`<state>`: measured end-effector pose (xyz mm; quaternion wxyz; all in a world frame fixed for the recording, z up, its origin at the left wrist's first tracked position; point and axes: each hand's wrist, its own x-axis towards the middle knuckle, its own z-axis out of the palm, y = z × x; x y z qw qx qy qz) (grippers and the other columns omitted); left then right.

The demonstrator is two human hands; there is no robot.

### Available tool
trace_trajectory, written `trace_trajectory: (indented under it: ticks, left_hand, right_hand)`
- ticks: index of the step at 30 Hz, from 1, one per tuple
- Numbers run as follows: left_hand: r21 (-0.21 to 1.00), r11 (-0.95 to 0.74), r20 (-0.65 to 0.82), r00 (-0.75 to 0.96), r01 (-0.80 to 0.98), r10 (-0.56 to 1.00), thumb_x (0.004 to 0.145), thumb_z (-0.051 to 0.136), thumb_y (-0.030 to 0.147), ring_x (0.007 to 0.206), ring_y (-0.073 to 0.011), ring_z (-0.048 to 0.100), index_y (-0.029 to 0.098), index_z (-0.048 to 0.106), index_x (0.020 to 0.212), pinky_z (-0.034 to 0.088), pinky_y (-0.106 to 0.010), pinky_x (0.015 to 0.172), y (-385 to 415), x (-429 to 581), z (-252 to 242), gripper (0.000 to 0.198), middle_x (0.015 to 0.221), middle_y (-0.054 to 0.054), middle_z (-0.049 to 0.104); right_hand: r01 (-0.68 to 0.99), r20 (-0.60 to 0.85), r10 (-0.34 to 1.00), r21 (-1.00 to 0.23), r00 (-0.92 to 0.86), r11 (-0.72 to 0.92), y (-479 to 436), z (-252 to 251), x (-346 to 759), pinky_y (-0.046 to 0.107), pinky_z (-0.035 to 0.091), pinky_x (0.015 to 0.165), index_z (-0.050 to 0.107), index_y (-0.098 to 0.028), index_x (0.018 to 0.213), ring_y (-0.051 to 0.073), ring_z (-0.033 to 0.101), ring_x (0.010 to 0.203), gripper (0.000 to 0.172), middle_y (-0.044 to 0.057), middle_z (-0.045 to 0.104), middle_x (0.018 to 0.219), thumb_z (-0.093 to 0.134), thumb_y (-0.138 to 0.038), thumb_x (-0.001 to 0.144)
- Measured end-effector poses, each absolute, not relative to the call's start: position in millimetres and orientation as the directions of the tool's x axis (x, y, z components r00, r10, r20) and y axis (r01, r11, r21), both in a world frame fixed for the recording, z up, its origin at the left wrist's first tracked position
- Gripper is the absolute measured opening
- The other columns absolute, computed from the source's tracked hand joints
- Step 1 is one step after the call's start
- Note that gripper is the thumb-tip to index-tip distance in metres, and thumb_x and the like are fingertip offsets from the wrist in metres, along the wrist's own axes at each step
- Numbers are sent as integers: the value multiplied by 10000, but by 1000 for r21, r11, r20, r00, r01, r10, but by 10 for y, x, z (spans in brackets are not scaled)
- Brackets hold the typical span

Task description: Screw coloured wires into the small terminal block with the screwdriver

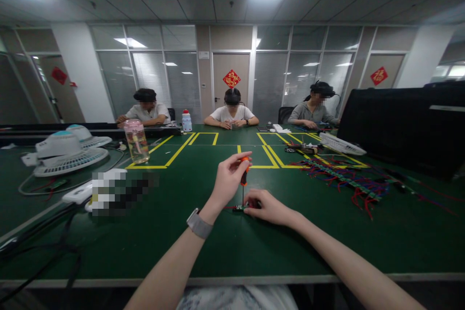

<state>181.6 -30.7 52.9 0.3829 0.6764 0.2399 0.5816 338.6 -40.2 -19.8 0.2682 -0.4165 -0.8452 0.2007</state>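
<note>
My left hand, with a watch on its wrist, grips the orange and black handle of a screwdriver. The screwdriver stands upright, its thin shaft reaching down to a small green circuit board on the table. Pressed close around the board's right end is my right hand, its fingers closed on it. A short red wire leaves the board on the left. The screwdriver's tip meets the board, but the exact spot is too small to make out.
On the right lies a row of circuit boards with red and blue wires, before a large black case. White fans, a pink-lided bottle and black cables occupy the left. Several people sit across the green table.
</note>
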Motion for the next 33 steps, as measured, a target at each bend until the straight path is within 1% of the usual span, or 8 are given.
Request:
trace_trajectory:
  ticks: [4, 7, 13, 17, 20, 24, 30, 33]
  left_hand:
    - [733, -679, 673, 109, 31, 732, 763, 662, 304, 882, -147, 594, 203, 722, 950, 489, -244, 765, -286, 1803, 502, 221, 1008, -63, 578]
    - [758, -651, 649, 134, -37, 749, 849, 540, 286, 970, -159, 595, 206, 704, 1014, 488, -263, 823, -288, 1801, 517, 246, 1105, -78, 580]
    - [766, -640, 639, 180, -64, 748, 831, 571, 258, 813, -150, 627, 162, 688, 1019, 506, -270, 753, -313, 1810, 524, 241, 909, -67, 660]
    - [706, -707, 696, 142, 40, 704, 816, 606, 302, 970, -170, 590, 208, 709, 991, 487, -265, 820, -303, 1804, 499, 224, 1067, -78, 584]
    - [754, -653, 652, 200, -75, 731, 889, 486, 304, 1045, -184, 582, 201, 681, 1059, 476, -301, 885, -309, 1812, 515, 278, 1135, -89, 598]
    - [802, -565, 598, 254, -194, 760, 868, 524, 307, 861, -171, 639, 167, 640, 1112, 509, -311, 799, -331, 1835, 531, 304, 963, -79, 675]
    - [663, -740, 735, 90, 110, 672, 792, 638, 309, 870, -142, 580, 205, 722, 909, 475, -263, 800, -331, 1807, 500, 177, 992, -55, 562]
    - [698, -715, 707, 122, 39, 697, 878, 503, 280, 998, -163, 577, 207, 706, 985, 473, -278, 856, -333, 1798, 517, 241, 1126, -77, 557]
  right_hand:
    - [596, 293, 811, -560, -507, 575, -401, -207, 3389, 225, 405, 600, 657, -161, 847, 120, 519, 641, 110, -4, 577, 718, 641, -237, 770]
    - [600, 290, 814, -562, -502, 570, -405, -202, 3385, 220, 399, 588, 659, -157, 841, 116, 511, 630, 107, -7, 568, 706, 643, -232, 767]
    - [603, 287, 815, -558, -504, 570, -405, -195, 3378, 222, 402, 594, 655, -159, 843, 117, 515, 631, 104, -10, 578, 698, 642, -231, 769]
    - [594, 292, 809, -561, -510, 577, -388, -225, 3391, 222, 403, 590, 649, -161, 859, 119, 515, 628, 117, -11, 583, 689, 640, -241, 774]
    - [589, 304, 801, -552, -516, 589, -378, -243, 3399, 223, 403, 594, 648, -163, 858, 119, 516, 635, 117, -10, 585, 697, 634, -252, 782]
    - [607, 301, 801, -531, -518, 591, -384, -225, 3389, 221, 394, 591, 651, -165, 843, 118, 510, 639, 109, -9, 577, 707, 638, -251, 778]
    - [608, 294, 811, -546, -505, 576, -403, -193, 3376, 220, 396, 591, 651, -164, 837, 117, 510, 638, 103, -10, 571, 709, 643, -243, 772]
    - [600, 293, 810, -554, -508, 577, -402, -199, 3383, 218, 393, 588, 651, -163, 836, 116, 511, 636, 103, -10, 570, 706, 639, -244, 774]
